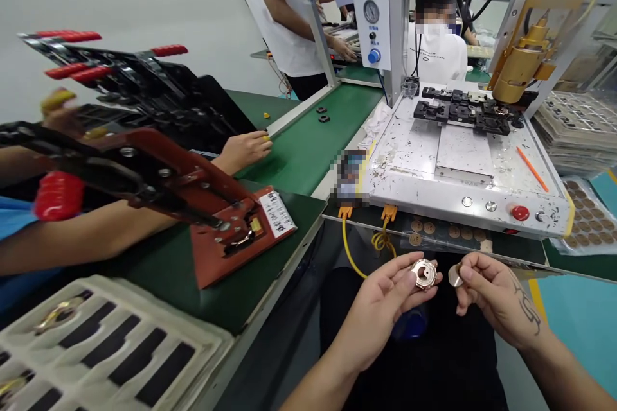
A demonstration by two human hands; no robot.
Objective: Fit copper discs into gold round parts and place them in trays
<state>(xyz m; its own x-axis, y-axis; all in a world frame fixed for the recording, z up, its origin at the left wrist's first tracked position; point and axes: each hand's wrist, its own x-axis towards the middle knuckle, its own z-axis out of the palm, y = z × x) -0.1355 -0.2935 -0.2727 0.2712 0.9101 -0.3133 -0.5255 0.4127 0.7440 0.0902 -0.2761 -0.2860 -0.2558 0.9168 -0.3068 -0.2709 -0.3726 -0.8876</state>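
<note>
Left hand [385,298] pinches a round metal case [423,273]; right hand [491,295], just beside it, pinches a small silver cap [454,275], below the dispensing machine [463,160].

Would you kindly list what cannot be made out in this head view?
- Small pale part: mostly hidden by the right hand's fingers.
- Round metal case: underside hidden by the left hand.
- White tray: cut off by the left and bottom edges.
- Item beside the machine: blurred.
</note>
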